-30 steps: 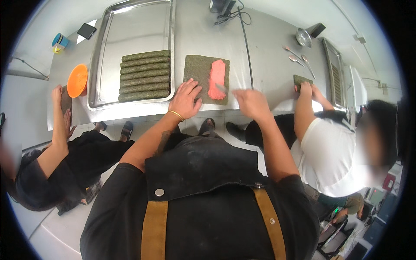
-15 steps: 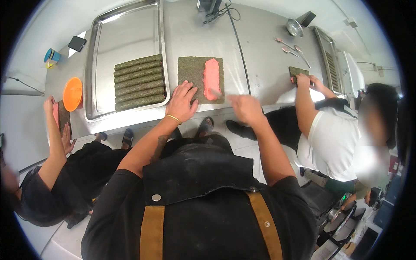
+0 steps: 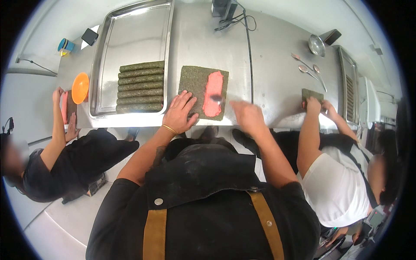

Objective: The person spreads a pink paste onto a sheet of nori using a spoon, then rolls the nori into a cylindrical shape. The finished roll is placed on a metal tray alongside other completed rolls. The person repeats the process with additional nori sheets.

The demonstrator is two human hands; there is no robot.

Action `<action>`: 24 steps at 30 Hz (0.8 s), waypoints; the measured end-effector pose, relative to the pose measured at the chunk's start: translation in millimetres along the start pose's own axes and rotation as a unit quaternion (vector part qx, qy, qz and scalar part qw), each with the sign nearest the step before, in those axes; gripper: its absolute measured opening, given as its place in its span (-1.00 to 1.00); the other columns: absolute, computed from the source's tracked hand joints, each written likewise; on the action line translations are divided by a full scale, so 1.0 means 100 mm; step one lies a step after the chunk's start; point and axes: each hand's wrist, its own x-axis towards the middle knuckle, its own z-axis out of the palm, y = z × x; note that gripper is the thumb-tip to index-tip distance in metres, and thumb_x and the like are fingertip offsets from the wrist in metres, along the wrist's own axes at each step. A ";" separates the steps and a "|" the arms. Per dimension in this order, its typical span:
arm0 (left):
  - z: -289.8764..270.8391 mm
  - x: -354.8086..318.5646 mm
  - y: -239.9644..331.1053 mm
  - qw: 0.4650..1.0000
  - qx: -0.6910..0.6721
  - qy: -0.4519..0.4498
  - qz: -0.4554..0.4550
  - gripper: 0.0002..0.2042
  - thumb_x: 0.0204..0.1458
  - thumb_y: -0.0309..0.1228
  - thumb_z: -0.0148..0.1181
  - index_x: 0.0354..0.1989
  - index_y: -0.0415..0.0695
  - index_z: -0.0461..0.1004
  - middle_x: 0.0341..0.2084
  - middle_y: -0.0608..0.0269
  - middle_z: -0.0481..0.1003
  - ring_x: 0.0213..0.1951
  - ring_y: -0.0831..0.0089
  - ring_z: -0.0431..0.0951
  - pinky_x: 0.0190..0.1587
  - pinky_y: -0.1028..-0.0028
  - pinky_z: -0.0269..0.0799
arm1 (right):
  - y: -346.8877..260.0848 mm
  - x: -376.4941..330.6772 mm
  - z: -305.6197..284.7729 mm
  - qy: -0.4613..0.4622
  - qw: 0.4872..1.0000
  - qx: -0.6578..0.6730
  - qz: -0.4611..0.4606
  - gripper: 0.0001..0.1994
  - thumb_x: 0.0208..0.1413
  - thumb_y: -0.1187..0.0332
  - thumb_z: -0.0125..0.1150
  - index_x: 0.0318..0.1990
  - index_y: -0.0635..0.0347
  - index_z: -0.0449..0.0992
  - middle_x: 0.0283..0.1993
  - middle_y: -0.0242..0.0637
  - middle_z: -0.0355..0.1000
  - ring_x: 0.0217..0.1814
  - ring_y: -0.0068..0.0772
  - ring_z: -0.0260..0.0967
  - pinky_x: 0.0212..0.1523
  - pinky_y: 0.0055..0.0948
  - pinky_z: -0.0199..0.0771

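Note:
A dark green seaweed sheet (image 3: 193, 82) lies on the steel counter (image 3: 268, 73) in front of me, with a strip of pink paste (image 3: 213, 89) down its right half. My left hand (image 3: 180, 113) lies flat on the sheet's near left corner, fingers spread. At the sheet's near right corner, my right hand (image 3: 245, 116) is motion-blurred. It seems to hold a spoon (image 3: 217, 100) whose bowl touches the near end of the pink strip.
A large steel tray (image 3: 130, 39) at left holds several green rolls (image 3: 141, 86). A person at left has an orange bowl (image 3: 80, 86); a person at right presses a small green sheet (image 3: 313, 93). Spoons (image 3: 308, 71), a small metal bowl (image 3: 316, 44) and cables (image 3: 236, 21) lie farther back.
My right hand has moved left onto the near end of the pink strip. My left hand stays flat on the sheet's corner. The view has shifted slightly.

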 end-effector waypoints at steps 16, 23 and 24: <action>-0.02 0.02 0.01 1.000 0.001 -0.014 -0.018 -0.38 0.18 -0.14 0.34 0.39 -0.15 0.45 0.42 -0.10 0.36 0.55 -0.08 0.22 0.58 -0.05 0.10 | 0.38 1.04 -0.33 0.121 0.990 0.072 -0.028 -0.74 0.39 0.30 0.15 0.04 -0.11 0.77 -0.17 -0.15 0.63 -0.14 0.07 0.63 -0.10 0.02 0.63; -0.03 0.01 0.00 1.000 -0.011 -0.005 -0.015 -0.38 0.19 -0.12 0.33 0.39 -0.14 0.45 0.42 -0.08 0.36 0.55 -0.06 0.23 0.59 -0.01 0.09 | 0.45 1.03 -0.48 0.024 0.996 0.042 -0.075 -0.76 0.35 0.32 0.21 0.02 -0.06 0.78 -0.22 -0.15 0.63 -0.19 0.04 0.62 -0.15 -0.04 0.62; -0.03 -0.01 0.01 1.000 -0.009 -0.011 -0.016 -0.38 0.18 -0.12 0.33 0.38 -0.14 0.45 0.42 -0.08 0.36 0.55 -0.06 0.23 0.59 -0.01 0.09 | 0.45 1.02 -0.48 0.052 0.996 0.034 -0.068 -0.77 0.34 0.34 0.23 0.02 -0.04 0.78 -0.24 -0.14 0.62 -0.20 0.06 0.61 -0.15 -0.04 0.60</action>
